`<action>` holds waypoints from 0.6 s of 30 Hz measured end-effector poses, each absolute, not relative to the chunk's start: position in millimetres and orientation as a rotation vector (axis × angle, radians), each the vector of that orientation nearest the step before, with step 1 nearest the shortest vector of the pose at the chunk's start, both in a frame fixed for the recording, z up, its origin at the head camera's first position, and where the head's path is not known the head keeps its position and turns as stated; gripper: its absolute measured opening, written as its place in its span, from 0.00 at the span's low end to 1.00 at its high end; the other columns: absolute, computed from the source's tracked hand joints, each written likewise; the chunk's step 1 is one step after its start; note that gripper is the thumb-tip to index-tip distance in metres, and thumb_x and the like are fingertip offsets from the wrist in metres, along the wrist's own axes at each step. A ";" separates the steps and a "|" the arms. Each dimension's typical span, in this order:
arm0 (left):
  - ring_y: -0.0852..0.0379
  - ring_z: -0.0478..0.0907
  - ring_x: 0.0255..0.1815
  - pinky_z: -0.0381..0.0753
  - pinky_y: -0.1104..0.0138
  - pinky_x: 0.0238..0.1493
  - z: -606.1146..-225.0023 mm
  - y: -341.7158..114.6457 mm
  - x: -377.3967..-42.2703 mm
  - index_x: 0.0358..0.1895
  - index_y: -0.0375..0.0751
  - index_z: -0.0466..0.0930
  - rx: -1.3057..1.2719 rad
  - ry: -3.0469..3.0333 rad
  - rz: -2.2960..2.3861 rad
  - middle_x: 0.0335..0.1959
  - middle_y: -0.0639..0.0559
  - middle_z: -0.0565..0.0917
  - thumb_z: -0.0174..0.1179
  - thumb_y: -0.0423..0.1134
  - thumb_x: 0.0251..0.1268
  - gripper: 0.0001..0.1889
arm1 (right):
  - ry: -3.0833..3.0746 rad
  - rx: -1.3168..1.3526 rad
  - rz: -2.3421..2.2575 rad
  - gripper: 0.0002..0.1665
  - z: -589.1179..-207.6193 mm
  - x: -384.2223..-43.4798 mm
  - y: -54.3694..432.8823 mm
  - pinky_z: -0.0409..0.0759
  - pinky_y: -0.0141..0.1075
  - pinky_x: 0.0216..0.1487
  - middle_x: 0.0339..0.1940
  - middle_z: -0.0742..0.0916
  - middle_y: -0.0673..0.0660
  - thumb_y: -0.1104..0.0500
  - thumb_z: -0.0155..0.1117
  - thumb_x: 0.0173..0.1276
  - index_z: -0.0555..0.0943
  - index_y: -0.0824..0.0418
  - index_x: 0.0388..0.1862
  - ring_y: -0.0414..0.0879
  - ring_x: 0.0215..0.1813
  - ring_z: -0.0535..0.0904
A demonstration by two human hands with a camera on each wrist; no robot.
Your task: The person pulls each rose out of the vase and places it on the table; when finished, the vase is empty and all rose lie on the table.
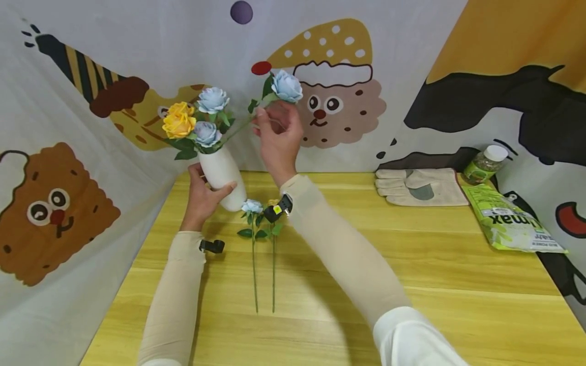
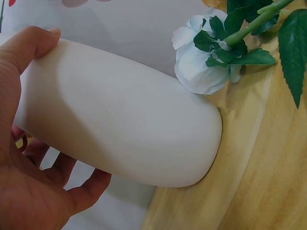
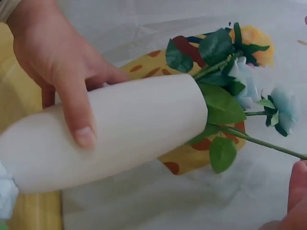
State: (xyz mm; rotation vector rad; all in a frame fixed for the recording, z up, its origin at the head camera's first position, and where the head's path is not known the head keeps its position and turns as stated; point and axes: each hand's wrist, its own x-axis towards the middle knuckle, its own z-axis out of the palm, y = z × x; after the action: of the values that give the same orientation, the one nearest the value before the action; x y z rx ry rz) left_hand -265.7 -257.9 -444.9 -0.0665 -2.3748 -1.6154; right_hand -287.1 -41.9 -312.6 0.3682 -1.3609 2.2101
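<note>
My left hand (image 1: 200,195) grips a white vase (image 1: 223,175), thumb on one side and fingers round the other. The vase leans, its base on the table. From its mouth rise a yellow artificial rose (image 1: 179,120) and two pale blue ones, the upper rose (image 1: 212,100) and the lower rose (image 1: 207,134). My right hand (image 1: 282,140) pinches the green stem (image 3: 268,144) of another light blue rose (image 1: 287,86). That stem slants down to the vase mouth; leaves there hide where its lower end lies.
On the table (image 1: 320,284), a blue rose (image 1: 252,206) and a second stem (image 1: 273,269) lie before the vase, the latter's bloom mostly behind the wrist camera. Farther right are a glove (image 1: 421,187), a lidded jar (image 1: 485,163) and a green packet (image 1: 510,221). A cartoon-printed cloth (image 1: 146,40) hangs behind.
</note>
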 end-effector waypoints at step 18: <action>0.39 0.68 0.71 0.75 0.38 0.68 -442.1 -256.8 -260.4 0.78 0.43 0.49 -0.037 -2.393 -1.643 0.72 0.36 0.63 0.77 0.43 0.62 0.50 | -1.054 0.106 2.297 0.36 -335.0 -272.1 -20.9 0.91 0.49 0.38 0.41 0.88 0.59 0.64 0.69 0.75 0.62 0.60 0.75 0.61 0.38 0.91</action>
State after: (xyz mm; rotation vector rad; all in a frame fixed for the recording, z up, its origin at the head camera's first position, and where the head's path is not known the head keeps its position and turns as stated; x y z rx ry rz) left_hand -260.4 -256.8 -442.1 -0.0370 -2.3930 -1.6431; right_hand -272.1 -20.9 -335.0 0.1057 -1.0536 2.2967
